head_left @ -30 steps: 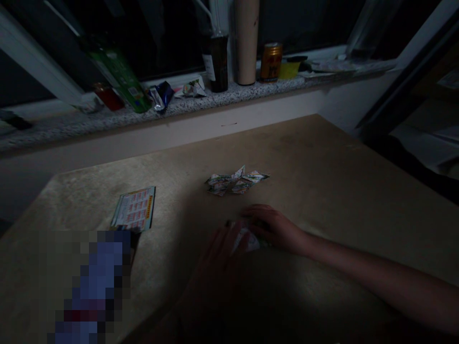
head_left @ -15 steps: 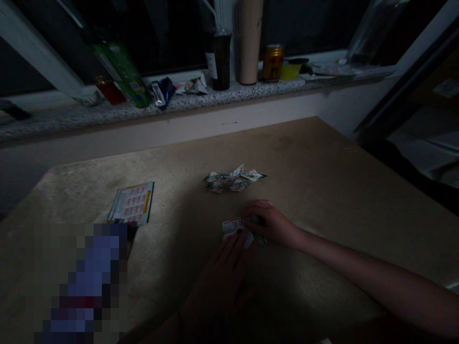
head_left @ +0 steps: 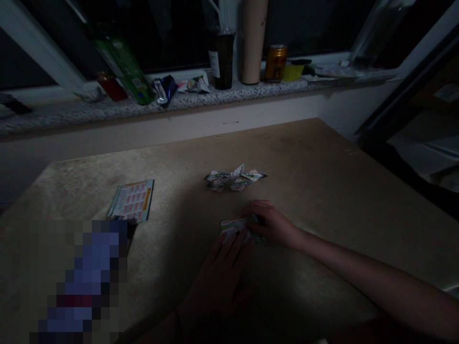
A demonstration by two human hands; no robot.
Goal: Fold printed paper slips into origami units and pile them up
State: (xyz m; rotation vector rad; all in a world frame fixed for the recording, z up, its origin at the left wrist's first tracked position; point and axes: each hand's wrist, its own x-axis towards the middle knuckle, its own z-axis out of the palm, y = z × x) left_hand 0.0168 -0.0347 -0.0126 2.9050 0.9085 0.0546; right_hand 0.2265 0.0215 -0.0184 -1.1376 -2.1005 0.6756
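A small printed paper sheet (head_left: 229,223) lies on the table in front of me, partly covered by both hands. My left hand (head_left: 224,263) rests on its near side with the fingers stretched out flat. At the sheet's right end, the curled fingers and thumb of my right hand (head_left: 268,223) hold the paper. Just beyond them sit several folded paper pieces (head_left: 236,177) with pointed tips, in a cluster. The light is dim, so the sheet's folds and the left thumb are hard to make out.
To the left, a stack of printed sheets (head_left: 132,200) lies beside a pixelated blue object (head_left: 89,267). On the granite windowsill (head_left: 193,100) stand a green packet (head_left: 125,71), a dark cup (head_left: 221,62), a cardboard tube (head_left: 253,43), a gold can (head_left: 276,63) and crumpled wrappers (head_left: 165,90).
The left fingers have slid slightly left and back across the sheet, spreading a little and showing more of its print. My right hand stays nearly still at the right end.
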